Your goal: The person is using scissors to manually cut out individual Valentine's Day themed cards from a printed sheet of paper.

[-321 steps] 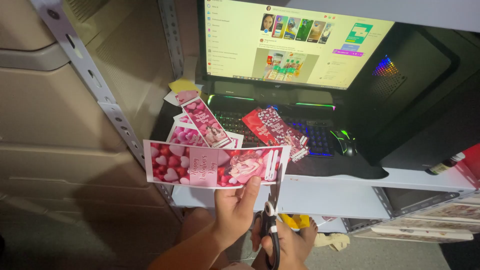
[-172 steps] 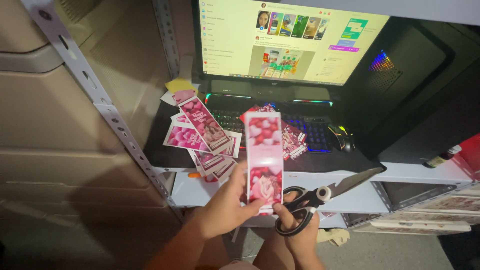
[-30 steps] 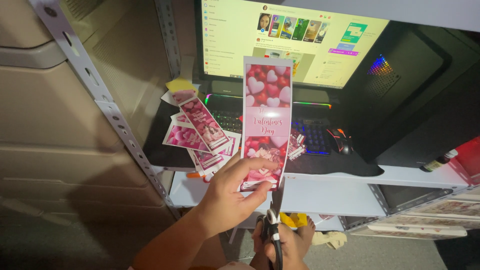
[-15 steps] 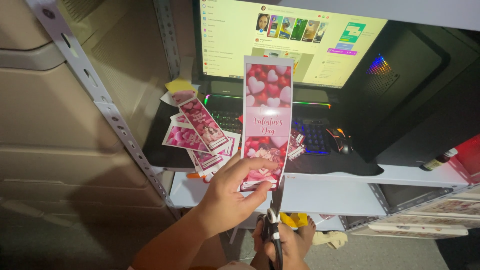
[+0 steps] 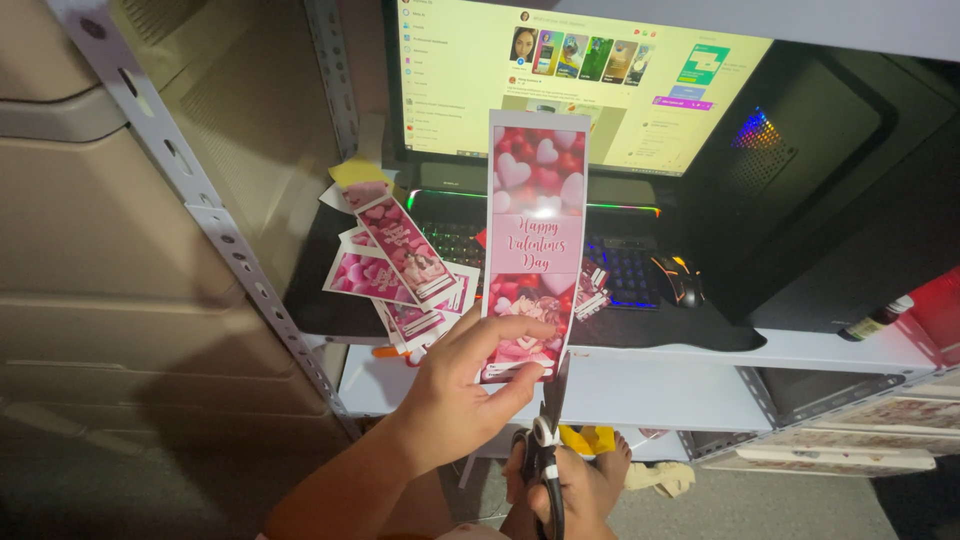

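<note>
My left hand (image 5: 462, 398) pinches the lower end of a long pink card with hearts (image 5: 536, 225), held upright in front of the screen. My right hand (image 5: 565, 492) grips black scissors (image 5: 549, 440) just below the card, blades pointing up at its lower right edge. A pile of similar pink cut cards (image 5: 400, 265) lies on the dark desk mat to the left.
A lit monitor (image 5: 560, 75) stands behind a backlit keyboard (image 5: 625, 270) and a mouse (image 5: 680, 280). A black computer case (image 5: 840, 200) stands at the right. A perforated metal shelf post (image 5: 200, 200) runs down the left beside beige cabinets. A white shelf edge (image 5: 680, 385) lies below.
The card was held sideways, then turned upright and raised. The scissors, held out sideways for a time, returned under the card. In the last second almost nothing moved.
</note>
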